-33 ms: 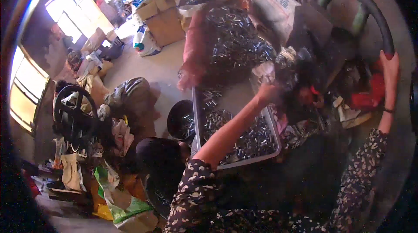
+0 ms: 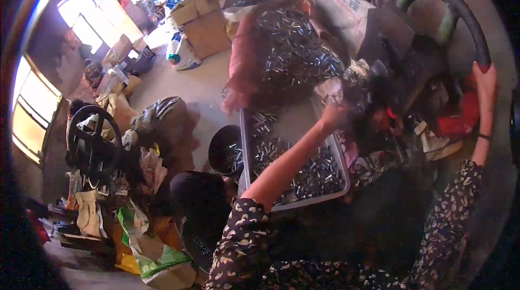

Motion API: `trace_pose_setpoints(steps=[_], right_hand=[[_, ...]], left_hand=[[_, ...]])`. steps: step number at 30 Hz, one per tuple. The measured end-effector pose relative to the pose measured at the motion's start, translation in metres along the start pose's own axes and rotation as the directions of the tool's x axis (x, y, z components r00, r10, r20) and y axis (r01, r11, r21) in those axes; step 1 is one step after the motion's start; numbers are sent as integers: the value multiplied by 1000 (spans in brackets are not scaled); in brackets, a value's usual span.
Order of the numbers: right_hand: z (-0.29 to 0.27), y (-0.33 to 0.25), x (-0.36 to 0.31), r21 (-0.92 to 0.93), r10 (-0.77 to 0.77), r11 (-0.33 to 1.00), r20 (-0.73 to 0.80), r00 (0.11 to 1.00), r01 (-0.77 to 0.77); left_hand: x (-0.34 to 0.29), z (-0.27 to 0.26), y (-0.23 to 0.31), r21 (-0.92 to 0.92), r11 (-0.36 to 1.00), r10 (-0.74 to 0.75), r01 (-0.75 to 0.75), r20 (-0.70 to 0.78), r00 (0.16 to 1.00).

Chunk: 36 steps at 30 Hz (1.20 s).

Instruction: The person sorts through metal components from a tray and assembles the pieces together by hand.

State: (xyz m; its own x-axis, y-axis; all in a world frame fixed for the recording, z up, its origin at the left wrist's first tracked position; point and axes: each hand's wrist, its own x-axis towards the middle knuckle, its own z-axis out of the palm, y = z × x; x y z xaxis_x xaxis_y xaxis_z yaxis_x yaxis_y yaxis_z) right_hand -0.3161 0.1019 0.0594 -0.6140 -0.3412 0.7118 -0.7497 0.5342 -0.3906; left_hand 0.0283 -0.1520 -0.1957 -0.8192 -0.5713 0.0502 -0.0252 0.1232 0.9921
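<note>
At the right, my right hand is closed round the lower end of the rim of a large dark handwheel with a green spoke. My left hand reaches over a grey plastic tray into a dark machine. Its fingers blur into the shadow there, beside a pale crumpled piece, and I cannot see what they touch. Many short shiny metal tubes lie in the tray under my left forearm. Behind the tray, a larger heap of metal tubes lies on a sack-lined surface.
Red cloth hangs by the machine below my right hand. A black bowl with tubes stands left of the tray. Further left are another handwheel, a grey sack and a green-and-white bag. A cardboard box stands at the back.
</note>
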Motion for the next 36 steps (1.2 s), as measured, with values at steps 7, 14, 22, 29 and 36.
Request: trace_pose_setpoints(steps=[7,14,22,29,36], right_hand=[[16,-38,-1,-73,-124,991,-125,984,115],[30,74,-54,-29,-226,973,-291,930,227],[10,-47,-75,-262,-181,958,-222,958,121],[3,-239,-203,215,-596,753,-175,783,622],[141,-274,-287,462,-527,842,593,609,279]], left_hand=[[-1,1,17,-125,986,-133,112,-175,976],[-1,25,11,-203,978,-6,-50,-270,963],[-14,7,17,101,995,38,-3,-343,938],[-60,-54,26,-621,763,-301,179,-97,949],[-159,-132,57,-941,339,-432,21,-136,891]])
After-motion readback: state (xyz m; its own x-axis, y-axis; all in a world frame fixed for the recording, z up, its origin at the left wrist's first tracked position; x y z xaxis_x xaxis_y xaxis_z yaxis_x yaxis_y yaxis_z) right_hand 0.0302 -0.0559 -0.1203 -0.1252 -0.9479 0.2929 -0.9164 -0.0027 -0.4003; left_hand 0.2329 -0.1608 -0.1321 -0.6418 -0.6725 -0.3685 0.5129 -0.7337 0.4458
